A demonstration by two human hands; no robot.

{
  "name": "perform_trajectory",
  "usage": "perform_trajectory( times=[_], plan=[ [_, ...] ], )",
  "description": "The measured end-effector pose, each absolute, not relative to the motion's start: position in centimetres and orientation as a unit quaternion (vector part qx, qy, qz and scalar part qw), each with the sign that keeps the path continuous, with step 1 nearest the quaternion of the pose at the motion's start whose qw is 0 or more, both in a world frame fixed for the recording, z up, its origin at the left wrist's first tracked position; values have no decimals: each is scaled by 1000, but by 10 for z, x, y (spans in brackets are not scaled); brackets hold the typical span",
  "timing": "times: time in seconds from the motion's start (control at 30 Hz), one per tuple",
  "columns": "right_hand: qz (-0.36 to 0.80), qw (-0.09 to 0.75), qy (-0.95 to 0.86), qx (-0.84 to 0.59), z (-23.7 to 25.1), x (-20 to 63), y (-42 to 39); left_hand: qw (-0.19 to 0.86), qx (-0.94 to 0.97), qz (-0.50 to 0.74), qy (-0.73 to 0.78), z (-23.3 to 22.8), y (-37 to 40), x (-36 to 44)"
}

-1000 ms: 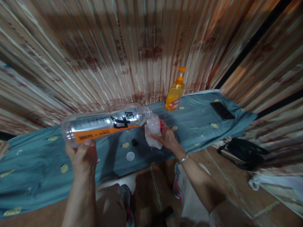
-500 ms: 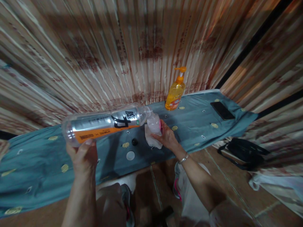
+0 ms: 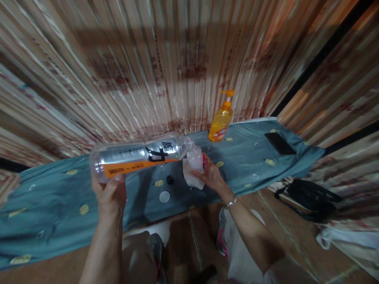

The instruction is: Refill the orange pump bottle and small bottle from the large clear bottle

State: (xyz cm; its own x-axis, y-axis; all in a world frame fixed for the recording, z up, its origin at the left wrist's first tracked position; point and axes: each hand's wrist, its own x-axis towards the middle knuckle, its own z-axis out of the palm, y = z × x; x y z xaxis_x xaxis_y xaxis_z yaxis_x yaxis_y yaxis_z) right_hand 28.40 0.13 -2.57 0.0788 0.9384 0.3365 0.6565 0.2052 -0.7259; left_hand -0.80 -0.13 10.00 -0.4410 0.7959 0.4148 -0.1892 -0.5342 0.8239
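Observation:
My left hand is closed around the base end of a large clear plastic bottle with a silver and orange label. The bottle lies almost level, its neck pointing right. That neck meets the top of a small translucent bottle; whether the two mouths touch I cannot tell. My right hand grips the small bottle, which has a pink part by my fingers. A white tissue is beneath the small bottle, near my thumb. On the cloth to the left are a small black cap and a whitish round lid.
An orange pump bottle stands at the back of the cloth-covered table. A dark phone lies at the right. Behind the table hangs a pleated curtain. A black bag sits on the floor at right.
My left hand and the large bottle have shifted slightly right, towards the small bottle. My right hand keeps its grip with little movement. The whole view has moved a little.

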Motion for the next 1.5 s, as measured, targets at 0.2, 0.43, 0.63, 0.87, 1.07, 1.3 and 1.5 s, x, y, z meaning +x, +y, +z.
perform_trajectory(
  times=[0.2,0.43,0.63,0.87,1.07,1.3,1.5],
  plan=[
    [194,420,-657,-596,-26,286,0,315,429,763,367,97,-1,-9],
    [184,419,-664,-592,-30,288,1,325,407,772,364,90,0,-13],
    [193,407,-656,-606,-30,287,0,307,436,758,375,84,0,-17],
    [206,403,-660,-599,-27,287,-2,314,438,747,388,81,-3,-19],
    [180,404,-656,-611,-33,285,-1,309,440,741,402,81,-5,-17],
    [179,409,-671,-593,-35,287,0,323,427,744,401,82,-5,-16],
    [172,418,-669,-589,-38,286,0,329,416,746,403,82,-5,-18]
  ],
)
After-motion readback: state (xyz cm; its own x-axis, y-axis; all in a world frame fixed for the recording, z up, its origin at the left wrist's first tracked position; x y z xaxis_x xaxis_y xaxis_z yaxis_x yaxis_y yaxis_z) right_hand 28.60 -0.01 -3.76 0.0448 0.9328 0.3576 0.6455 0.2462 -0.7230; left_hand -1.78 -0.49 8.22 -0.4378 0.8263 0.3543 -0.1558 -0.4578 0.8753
